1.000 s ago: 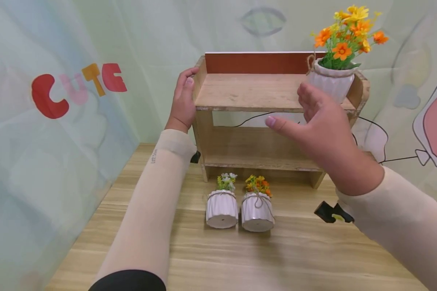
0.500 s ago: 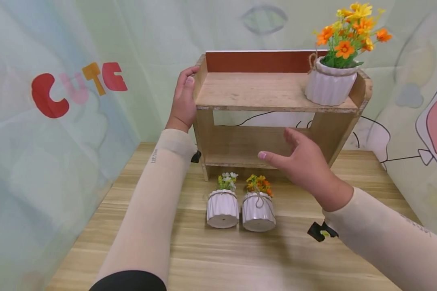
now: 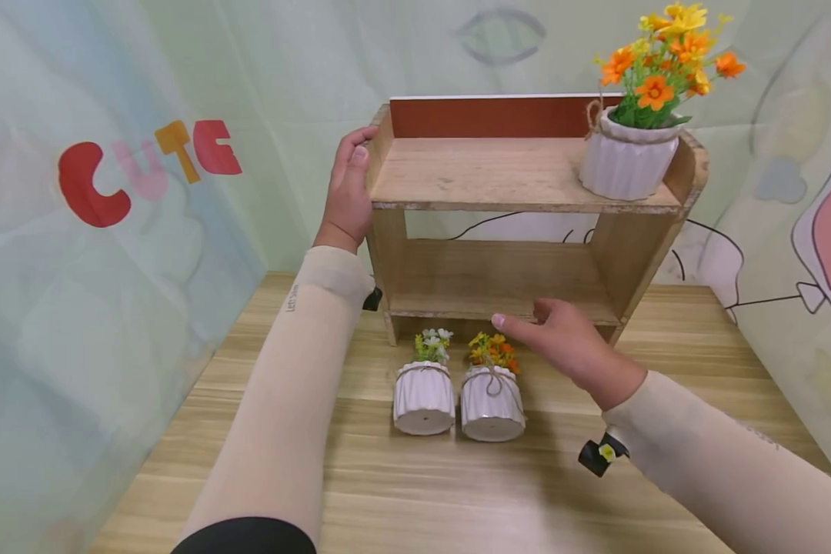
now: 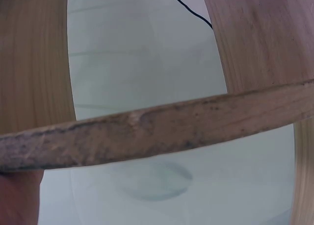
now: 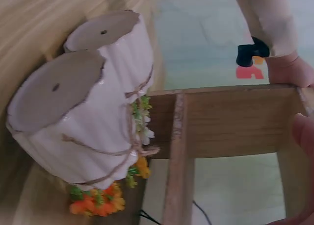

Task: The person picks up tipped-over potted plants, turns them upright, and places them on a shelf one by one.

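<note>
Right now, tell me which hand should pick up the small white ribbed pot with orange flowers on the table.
Right hand: open, hovering just right of the small white ribbed pot with orange flowers. Left hand grips the wooden shelf's left side.

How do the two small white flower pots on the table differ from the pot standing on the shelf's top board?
The two table pots lie tipped on the table, bases toward the camera; the shelf pot stands upright. The table pots' flowers are small tufts; the shelf pot's orange and yellow bouquet is tall and full. The right hand hovers by the table pots, away from the shelf pot. All are white, ribbed and tied with twine.
</note>
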### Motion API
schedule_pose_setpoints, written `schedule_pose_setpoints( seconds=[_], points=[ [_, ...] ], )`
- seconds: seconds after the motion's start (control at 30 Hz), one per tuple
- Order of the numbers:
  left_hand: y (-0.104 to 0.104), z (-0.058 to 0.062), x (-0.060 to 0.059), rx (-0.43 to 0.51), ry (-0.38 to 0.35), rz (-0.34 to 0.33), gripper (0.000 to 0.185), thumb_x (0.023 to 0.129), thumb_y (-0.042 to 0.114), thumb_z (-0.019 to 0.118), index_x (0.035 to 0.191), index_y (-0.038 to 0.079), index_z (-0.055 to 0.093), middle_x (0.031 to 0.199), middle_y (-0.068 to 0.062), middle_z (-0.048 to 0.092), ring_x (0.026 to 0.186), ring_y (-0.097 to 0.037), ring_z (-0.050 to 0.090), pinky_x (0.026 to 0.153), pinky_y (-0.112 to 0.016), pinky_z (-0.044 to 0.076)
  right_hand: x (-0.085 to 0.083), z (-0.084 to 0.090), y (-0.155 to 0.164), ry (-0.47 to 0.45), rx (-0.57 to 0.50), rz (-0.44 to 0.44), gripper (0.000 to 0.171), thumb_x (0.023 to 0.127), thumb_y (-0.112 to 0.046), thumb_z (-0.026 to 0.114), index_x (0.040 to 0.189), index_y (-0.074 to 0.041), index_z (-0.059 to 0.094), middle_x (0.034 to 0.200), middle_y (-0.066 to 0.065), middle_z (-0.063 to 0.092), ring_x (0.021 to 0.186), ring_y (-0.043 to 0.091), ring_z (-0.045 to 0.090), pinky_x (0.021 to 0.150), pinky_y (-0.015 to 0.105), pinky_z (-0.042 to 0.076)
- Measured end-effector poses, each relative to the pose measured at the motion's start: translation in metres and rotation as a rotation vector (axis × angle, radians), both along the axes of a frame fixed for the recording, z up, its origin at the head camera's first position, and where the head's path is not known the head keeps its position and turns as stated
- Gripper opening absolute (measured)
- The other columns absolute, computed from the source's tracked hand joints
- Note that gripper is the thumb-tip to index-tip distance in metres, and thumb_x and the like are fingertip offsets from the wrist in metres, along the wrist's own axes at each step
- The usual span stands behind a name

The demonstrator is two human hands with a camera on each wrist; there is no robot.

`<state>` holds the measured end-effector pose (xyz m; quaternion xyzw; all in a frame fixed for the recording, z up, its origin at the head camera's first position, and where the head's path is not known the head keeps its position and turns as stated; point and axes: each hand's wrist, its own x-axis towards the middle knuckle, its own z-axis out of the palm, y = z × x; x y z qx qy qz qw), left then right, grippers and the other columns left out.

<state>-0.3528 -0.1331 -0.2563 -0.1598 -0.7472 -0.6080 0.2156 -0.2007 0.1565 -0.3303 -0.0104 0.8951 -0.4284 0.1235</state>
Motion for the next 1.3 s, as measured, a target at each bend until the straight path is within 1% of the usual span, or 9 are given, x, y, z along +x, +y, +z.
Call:
schedule_pose_setpoints(
  seconds=[0.17, 0.33, 0.63, 0.77, 0.87, 0.9, 0.97, 1.07, 1.3],
  points=[
    [0.0, 0.0, 0.0, 0.006, 0.006, -0.006, 0.046, 0.112, 0.035, 0.03, 0.151, 0.02, 0.049, 0.162, 0.003, 0.041, 0.143, -0.017, 0.04, 0.117, -0.031, 0.029, -0.002, -0.02, 0.002, -0.069, -0.054, -0.012, 0.108, 0.095, -0.066, 0.066, 0.159, 0.014, 0.028, 0.165, 0.032, 0.031, 0.151, 0.048, 0.034, 0.117, 0.062, 0.037],
    [0.0, 0.0, 0.0, 0.01, 0.015, -0.005, 0.046, 0.112, 0.034, 0.03, 0.151, 0.019, 0.05, 0.162, 0.002, 0.041, 0.144, -0.017, 0.039, 0.118, -0.031, 0.029, -0.001, -0.039, 0.002, -0.126, -0.04, -0.006, 0.109, 0.095, -0.068, 0.063, 0.156, 0.016, 0.032, 0.164, 0.034, 0.033, 0.15, 0.051, 0.035, 0.118, 0.063, 0.036],
    [0.0, 0.0, 0.0, 0.007, 0.006, -0.01, 0.046, 0.112, 0.035, 0.03, 0.152, 0.02, 0.049, 0.162, 0.003, 0.04, 0.143, -0.017, 0.04, 0.117, -0.03, 0.029, 0.004, -0.062, -0.001, -0.265, -0.118, 0.022, 0.098, 0.098, -0.068, 0.06, 0.151, 0.013, 0.046, 0.159, 0.033, 0.042, 0.141, 0.051, 0.047, 0.113, 0.064, 0.041],
    [0.0, 0.0, 0.0, 0.01, 0.006, -0.012, 0.047, 0.112, 0.035, 0.029, 0.152, 0.02, 0.048, 0.162, 0.003, 0.04, 0.144, -0.017, 0.04, 0.117, -0.03, 0.029, 0.003, -0.068, -0.002, -0.269, -0.141, -0.001, 0.092, 0.095, -0.07, 0.062, 0.144, 0.008, 0.057, 0.139, 0.024, 0.058, 0.123, 0.037, 0.059, 0.106, 0.06, 0.049],
    [0.0, 0.0, 0.0, 0.01, 0.004, -0.013, 0.046, 0.112, 0.034, 0.029, 0.152, 0.02, 0.048, 0.163, 0.003, 0.04, 0.144, -0.017, 0.039, 0.117, -0.03, 0.03, 0.002, -0.073, -0.003, -0.274, -0.146, -0.01, 0.084, 0.094, -0.07, 0.063, 0.133, 0.004, 0.065, 0.12, 0.015, 0.063, 0.108, 0.028, 0.06, 0.098, 0.054, 0.053],
    [0.0, 0.0, 0.0, 0.01, 0.002, -0.013, 0.046, 0.112, 0.034, 0.029, 0.152, 0.02, 0.048, 0.163, 0.003, 0.04, 0.144, -0.017, 0.039, 0.117, -0.03, 0.03, 0.002, -0.074, -0.003, -0.271, -0.147, -0.01, 0.082, 0.095, -0.069, 0.063, 0.131, 0.004, 0.067, 0.12, 0.013, 0.065, 0.106, 0.027, 0.061, 0.095, 0.052, 0.054],
    [0.0, 0.0, 0.0, 0.008, 0.0, -0.012, 0.046, 0.112, 0.034, 0.029, 0.152, 0.02, 0.048, 0.163, 0.004, 0.04, 0.144, -0.017, 0.039, 0.117, -0.03, 0.029, 0.002, -0.078, -0.004, -0.281, -0.141, -0.015, 0.076, 0.094, -0.07, 0.064, 0.119, 0.001, 0.071, 0.108, 0.009, 0.066, 0.098, 0.025, 0.061, 0.088, 0.047, 0.054],
    [0.0, 0.0, 0.0, 0.009, 0.001, -0.013, 0.046, 0.112, 0.034, 0.029, 0.152, 0.02, 0.048, 0.163, 0.003, 0.04, 0.145, -0.017, 0.039, 0.117, -0.03, 0.029, 0.001, -0.085, -0.007, -0.29, -0.15, -0.033, 0.07, 0.092, -0.07, 0.066, 0.106, -0.002, 0.073, 0.101, 0.008, 0.068, 0.092, 0.024, 0.063, 0.082, 0.042, 0.054],
    [-0.001, 0.0, 0.0, 0.002, 0.005, -0.013, 0.047, 0.112, 0.034, 0.029, 0.152, 0.019, 0.048, 0.163, 0.003, 0.04, 0.145, -0.016, 0.039, 0.118, -0.03, 0.029, -0.001, -0.093, -0.014, -0.299, -0.18, -0.043, 0.065, 0.093, -0.069, 0.065, 0.095, -0.004, 0.073, 0.095, 0.009, 0.074, 0.087, 0.022, 0.068, 0.081, 0.038, 0.055]
  ],
)
